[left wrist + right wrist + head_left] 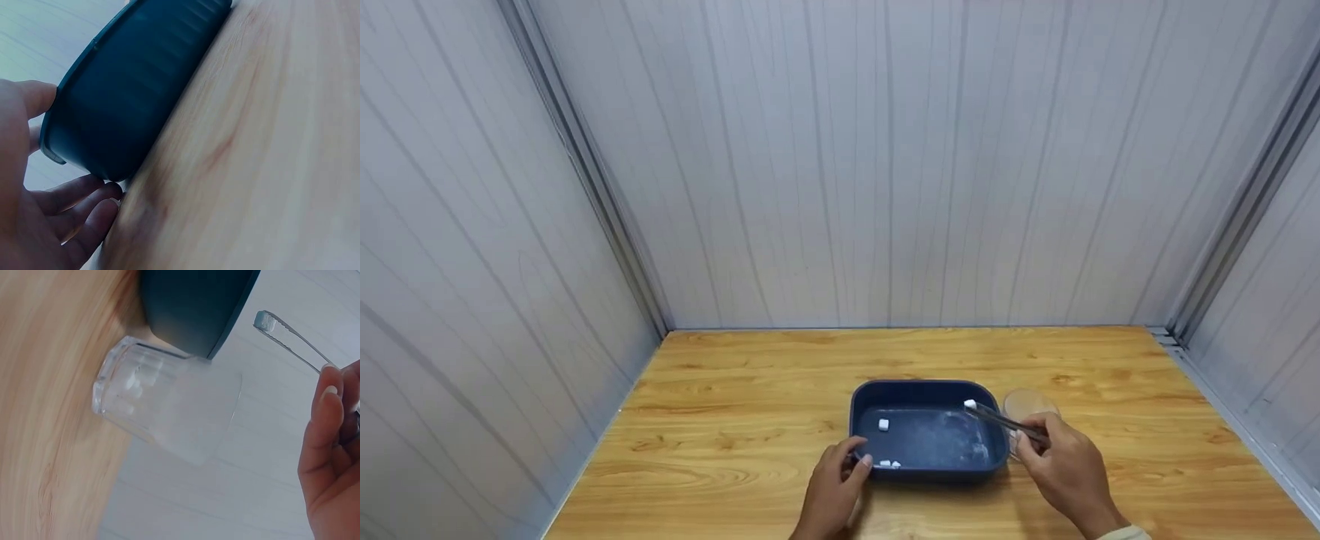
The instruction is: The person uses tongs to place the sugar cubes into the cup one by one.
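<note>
- Back wall (847, 165): pale grey panel, darker vertical grain-like streaks.
- Left wall (457, 247) and right wall (1271, 277): similar streaked panels, partly in frame.
- Left corner post (583, 157) and right corner post (1252, 195): grey, metal-looking, grooved.
- Table (720, 420): yellow-brown wood-grain top, meeting back wall.
- Grey strip (1239, 420) along table's right edge.
- Light: soft, cool on upper walls, warmer tint low on back wall.

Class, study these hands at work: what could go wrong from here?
The white cube sits only between the tips of the tweezers, so it might slip out. The clear glass stands close beside the dark blue container, near the right hand, which could knock it.
</note>
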A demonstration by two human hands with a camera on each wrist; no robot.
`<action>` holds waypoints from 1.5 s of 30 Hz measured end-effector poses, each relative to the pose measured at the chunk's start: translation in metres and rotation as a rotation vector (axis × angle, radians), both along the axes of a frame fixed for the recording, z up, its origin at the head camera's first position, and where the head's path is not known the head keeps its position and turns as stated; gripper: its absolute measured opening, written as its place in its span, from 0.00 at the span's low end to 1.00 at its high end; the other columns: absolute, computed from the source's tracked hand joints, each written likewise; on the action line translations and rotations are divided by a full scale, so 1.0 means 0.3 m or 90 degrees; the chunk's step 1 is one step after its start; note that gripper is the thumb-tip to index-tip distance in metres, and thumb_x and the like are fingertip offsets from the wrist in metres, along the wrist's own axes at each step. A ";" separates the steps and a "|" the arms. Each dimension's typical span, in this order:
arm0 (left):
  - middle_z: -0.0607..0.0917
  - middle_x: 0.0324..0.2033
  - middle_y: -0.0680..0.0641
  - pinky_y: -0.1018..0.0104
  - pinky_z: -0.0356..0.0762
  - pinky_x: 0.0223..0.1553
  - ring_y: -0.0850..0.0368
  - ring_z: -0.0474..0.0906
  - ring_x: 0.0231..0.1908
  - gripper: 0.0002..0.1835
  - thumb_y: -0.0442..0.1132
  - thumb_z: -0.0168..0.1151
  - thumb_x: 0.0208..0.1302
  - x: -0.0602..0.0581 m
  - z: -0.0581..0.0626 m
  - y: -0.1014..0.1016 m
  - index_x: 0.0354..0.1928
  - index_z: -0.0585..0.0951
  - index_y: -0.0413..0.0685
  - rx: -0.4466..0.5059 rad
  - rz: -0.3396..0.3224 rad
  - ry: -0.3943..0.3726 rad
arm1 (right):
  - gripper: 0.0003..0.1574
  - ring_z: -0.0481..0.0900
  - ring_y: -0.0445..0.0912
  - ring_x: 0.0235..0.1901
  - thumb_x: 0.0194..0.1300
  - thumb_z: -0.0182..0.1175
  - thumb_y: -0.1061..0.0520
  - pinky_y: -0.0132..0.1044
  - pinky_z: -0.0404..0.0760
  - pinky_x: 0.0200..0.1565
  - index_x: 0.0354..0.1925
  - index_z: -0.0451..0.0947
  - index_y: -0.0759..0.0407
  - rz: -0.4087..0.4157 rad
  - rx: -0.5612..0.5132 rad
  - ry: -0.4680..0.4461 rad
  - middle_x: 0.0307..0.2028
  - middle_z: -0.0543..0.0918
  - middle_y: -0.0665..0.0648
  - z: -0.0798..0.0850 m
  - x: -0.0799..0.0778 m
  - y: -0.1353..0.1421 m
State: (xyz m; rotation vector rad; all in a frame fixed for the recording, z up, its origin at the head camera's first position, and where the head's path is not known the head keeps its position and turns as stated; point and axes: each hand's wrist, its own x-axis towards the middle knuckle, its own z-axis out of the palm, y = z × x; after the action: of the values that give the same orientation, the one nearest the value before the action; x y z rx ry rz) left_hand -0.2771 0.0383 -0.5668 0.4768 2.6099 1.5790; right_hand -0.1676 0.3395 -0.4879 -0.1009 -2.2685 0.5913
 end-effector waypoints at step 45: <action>0.75 0.42 0.55 0.64 0.73 0.43 0.63 0.73 0.40 0.16 0.51 0.56 0.64 0.005 0.000 -0.002 0.53 0.76 0.61 0.013 -0.002 0.021 | 0.07 0.74 0.40 0.22 0.54 0.60 0.60 0.31 0.71 0.23 0.34 0.76 0.60 -0.114 -0.066 -0.054 0.22 0.78 0.50 0.037 0.047 0.129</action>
State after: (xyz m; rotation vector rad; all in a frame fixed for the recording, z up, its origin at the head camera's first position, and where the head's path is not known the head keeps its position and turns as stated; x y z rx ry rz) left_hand -0.2756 0.0378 -0.5667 0.5130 2.6183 1.6118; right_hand -0.1535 0.3781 -0.4768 -0.3829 -2.2802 0.6180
